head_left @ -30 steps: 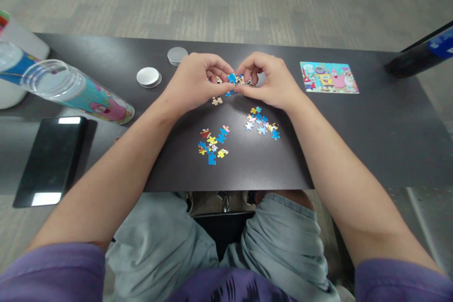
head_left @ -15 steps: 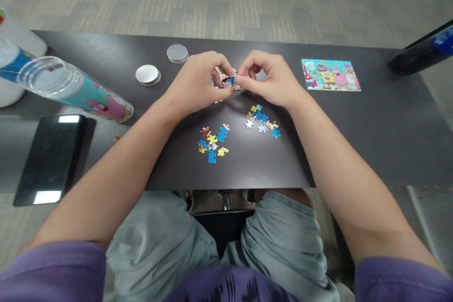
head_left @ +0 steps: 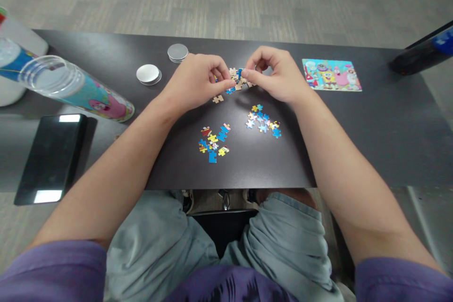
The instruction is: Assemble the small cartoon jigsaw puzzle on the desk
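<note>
Over a heap of jigsaw pieces, some with their bare backs up, my two hands work a little apart. My right hand pinches a blue jigsaw piece between thumb and forefinger. My left hand has its thumb and fingers closed at the heap's left side; whether a piece is between them is hidden. One loose piece lies face down below the left fingers. Nearer to me are two picture-side-up groups of pieces, one at the left and one at the right.
A cartoon picture card lies at the right. Two stacks of round discs are left of my hands. Further left are a clear-rimmed cartoon tube and a black tablet-like device. A dark cylinder is at the far right.
My hands have moved apart, the right one slightly up and right with a blue piece. More of the heap shows between them.
</note>
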Demonstrator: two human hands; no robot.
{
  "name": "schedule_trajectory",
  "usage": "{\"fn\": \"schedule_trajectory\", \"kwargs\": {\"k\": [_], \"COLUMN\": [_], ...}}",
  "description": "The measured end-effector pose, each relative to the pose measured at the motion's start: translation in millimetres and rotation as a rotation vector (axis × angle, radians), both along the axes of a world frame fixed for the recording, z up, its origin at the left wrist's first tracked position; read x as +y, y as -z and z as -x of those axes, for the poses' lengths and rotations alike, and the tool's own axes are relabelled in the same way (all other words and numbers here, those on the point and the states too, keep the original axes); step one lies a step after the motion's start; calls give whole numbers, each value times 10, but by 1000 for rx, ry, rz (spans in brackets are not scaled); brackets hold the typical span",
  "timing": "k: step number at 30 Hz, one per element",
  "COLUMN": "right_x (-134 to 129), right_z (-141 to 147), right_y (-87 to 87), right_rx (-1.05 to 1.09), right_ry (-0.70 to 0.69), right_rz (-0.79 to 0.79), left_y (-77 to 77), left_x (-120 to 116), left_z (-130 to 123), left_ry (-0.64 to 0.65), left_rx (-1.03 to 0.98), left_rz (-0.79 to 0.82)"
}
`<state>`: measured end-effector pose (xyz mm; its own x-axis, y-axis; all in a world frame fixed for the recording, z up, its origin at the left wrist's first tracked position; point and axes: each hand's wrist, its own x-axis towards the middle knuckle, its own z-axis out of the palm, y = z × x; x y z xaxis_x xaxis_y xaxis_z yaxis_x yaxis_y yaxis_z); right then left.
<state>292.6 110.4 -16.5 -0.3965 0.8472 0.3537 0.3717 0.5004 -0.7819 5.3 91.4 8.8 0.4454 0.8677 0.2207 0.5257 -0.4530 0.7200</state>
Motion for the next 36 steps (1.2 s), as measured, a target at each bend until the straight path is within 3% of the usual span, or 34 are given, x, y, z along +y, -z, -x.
{"fn": "schedule_trajectory", "kwargs": {"k": [6, 12, 20, 24, 30, 36], "right_x": [-52, -255, -413, -369, -229, -62], "right_z": [2, 117, 375, 328, 183, 87], "right_y": [-114, -248, -112, -130, -76, 105], "right_rx": [23, -129, -190, -174, -10, -10], "right_ry": [-6, -227, -431, -318, 33, 39], "right_rz": [22, 69, 15, 38, -43, -49], "left_y": [-23, -8, -97, -141, -78, -32], "left_x": [45, 49, 15, -10, 1, 34], "left_z": [53, 48, -5, -42, -40, 18], "left_ry": [-35, -54, -97, -89, -70, -7], "left_rx": [38, 48, 95, 99, -2, -15], "left_rz": [1, -2, 24, 41, 58, 94]}}
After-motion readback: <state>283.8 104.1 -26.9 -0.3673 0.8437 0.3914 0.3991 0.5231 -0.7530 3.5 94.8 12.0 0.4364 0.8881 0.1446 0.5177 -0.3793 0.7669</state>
